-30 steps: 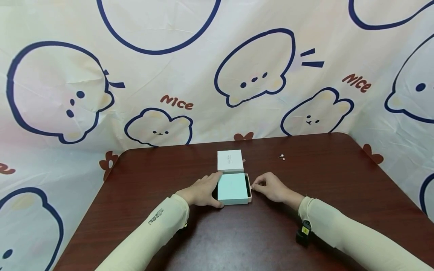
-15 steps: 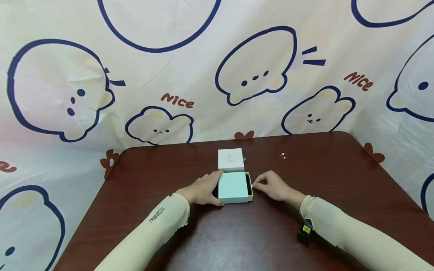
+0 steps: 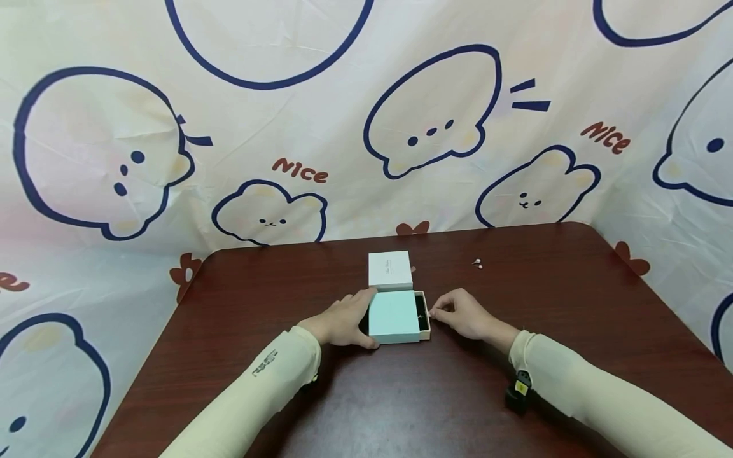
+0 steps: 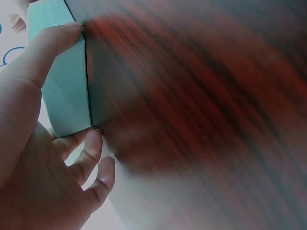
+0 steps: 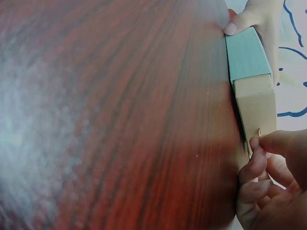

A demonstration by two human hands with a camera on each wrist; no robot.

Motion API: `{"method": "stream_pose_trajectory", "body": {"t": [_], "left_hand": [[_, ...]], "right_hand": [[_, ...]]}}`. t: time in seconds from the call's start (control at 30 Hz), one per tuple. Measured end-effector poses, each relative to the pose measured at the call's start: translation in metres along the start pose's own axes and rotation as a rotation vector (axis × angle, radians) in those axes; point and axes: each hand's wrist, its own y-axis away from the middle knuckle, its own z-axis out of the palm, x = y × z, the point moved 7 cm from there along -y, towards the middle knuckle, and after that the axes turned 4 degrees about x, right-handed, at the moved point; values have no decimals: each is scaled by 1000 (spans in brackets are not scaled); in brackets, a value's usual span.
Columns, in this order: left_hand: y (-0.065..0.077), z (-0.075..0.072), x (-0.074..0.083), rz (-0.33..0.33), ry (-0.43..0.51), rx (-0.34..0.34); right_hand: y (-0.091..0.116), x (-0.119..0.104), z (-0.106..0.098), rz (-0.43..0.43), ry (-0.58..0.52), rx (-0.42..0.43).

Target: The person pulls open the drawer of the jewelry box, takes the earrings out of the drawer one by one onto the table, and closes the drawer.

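A teal drawer-style jewelry box [image 3: 393,314] lies on the table in the head view. My left hand [image 3: 341,322] grips its left side, thumb on the near side and fingers round the far end; the left wrist view shows the thumb pressing the teal wall [image 4: 67,91]. From the box's right side juts a cream inner drawer [image 3: 425,335] with a dark lining. Something small and shiny shows in it, too tiny to make out. My right hand [image 3: 466,314] pinches a small pull tab [image 5: 259,131] at the drawer's front between thumb and forefinger.
Directly behind the teal box stands a white box [image 3: 390,270] with faint printing. A pair of pearl-like earrings [image 3: 478,263] lies farther back to the right on the brown table [image 3: 275,280]. A cartoon-printed cloth [image 3: 343,127] hangs behind the table.
My right hand has shifted slightly right, and the cream drawer sticks out farther from the teal sleeve, showing more dark lining. My left hand keeps its grip in place.
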Motion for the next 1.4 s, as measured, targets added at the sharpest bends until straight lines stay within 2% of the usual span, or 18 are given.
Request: {"method": "stream_pose_trajectory", "body": {"t": [0.43, 1.0, 1.23, 1.4], "left_hand": [[0, 1, 0, -4, 12, -1], [0, 1, -1, -12, 11, -3], [-1, 0, 0, -14, 13, 2], [-2, 0, -1, -11, 11, 8]], "right_hand": [[3, 0, -3, 17, -32, -9], [5, 5, -7, 16, -17, 0], [6, 7, -8, 55, -48, -15], [7, 7, -9, 53, -48, -10]]}}
